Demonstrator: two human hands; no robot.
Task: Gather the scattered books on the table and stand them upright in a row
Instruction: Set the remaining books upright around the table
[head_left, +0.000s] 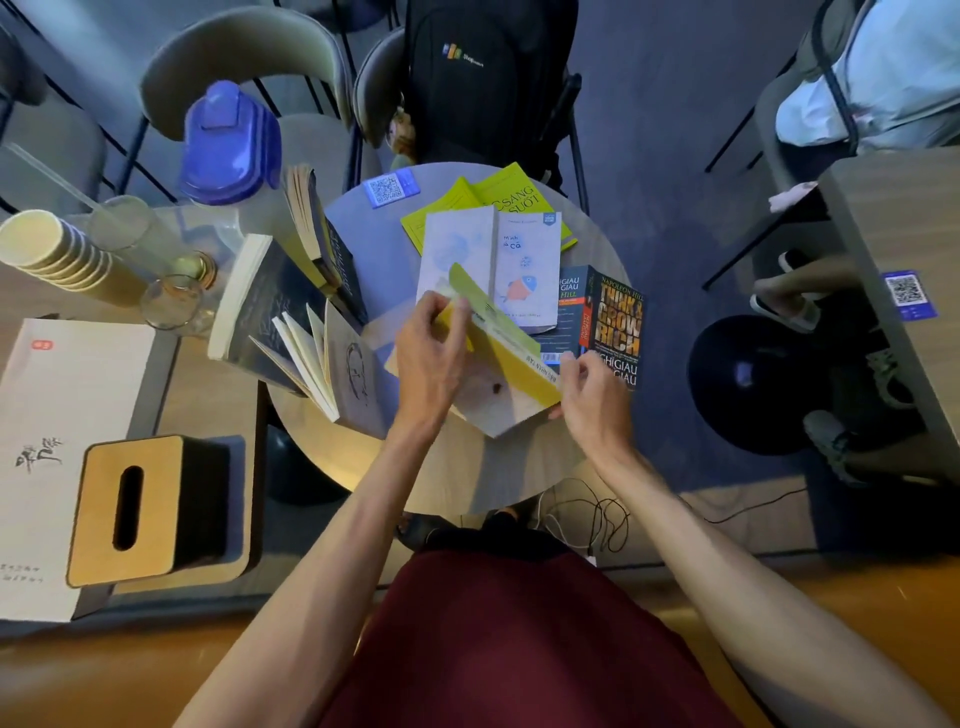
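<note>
A yellow-green book (511, 345) is tilted up over the round table (467, 478). My left hand (431, 353) grips its far end and my right hand (592, 389) pinches its near spine end. Under it lies a pale book (493, 410). Flat on the table lie a white fish-cover book (524, 270), a lime-green book (498, 200) and a dark "Think & Grow Rich" book (618, 322). At the table's left side three books stand leaning: a dark one (322, 234), a thick grey one (249, 301) and one with fanned pages (332, 364).
A left side table carries a blue-lidded jug (228, 145), stacked paper cups (57, 254), glasses (171, 306), a wooden tissue box (140, 509) and a white bag (52, 415). Chairs and a black backpack (478, 78) stand behind. A seated person's legs (831, 395) are at right.
</note>
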